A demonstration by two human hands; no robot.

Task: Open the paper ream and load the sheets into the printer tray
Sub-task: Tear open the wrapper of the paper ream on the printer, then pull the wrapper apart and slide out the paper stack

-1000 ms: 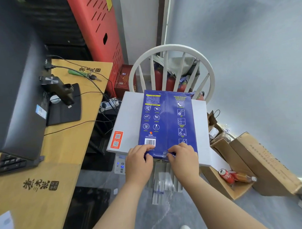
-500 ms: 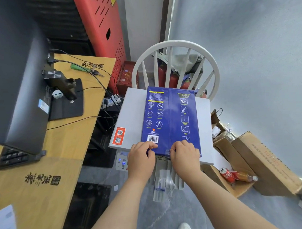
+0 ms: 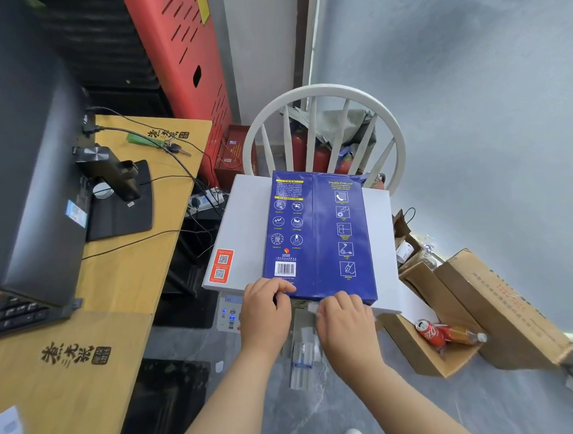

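Observation:
A blue wrapped paper ream (image 3: 318, 235) lies flat on the white lid of the printer (image 3: 243, 228), barcode side toward me. My left hand (image 3: 265, 310) grips the ream's near left corner, fingers curled over the wrapper's end fold. At the near right end sits my right hand (image 3: 345, 322), its fingers pinching the wrapper flap. The wrapper looks closed. Below the hands the printer's control panel (image 3: 230, 313) and a clear output tray (image 3: 301, 356) stick out toward me.
A white spindle chair (image 3: 320, 98) stands behind the printer. To the left is a wooden desk (image 3: 118, 281) with a dark monitor (image 3: 27, 180) and cables. Open cardboard boxes (image 3: 496, 307) with a red can (image 3: 430, 333) sit on the floor at right.
Both hands stay at the ream's near end; the right hand has shifted slightly along the flap. The camera view drifted a little; the ream has not moved on the printer.

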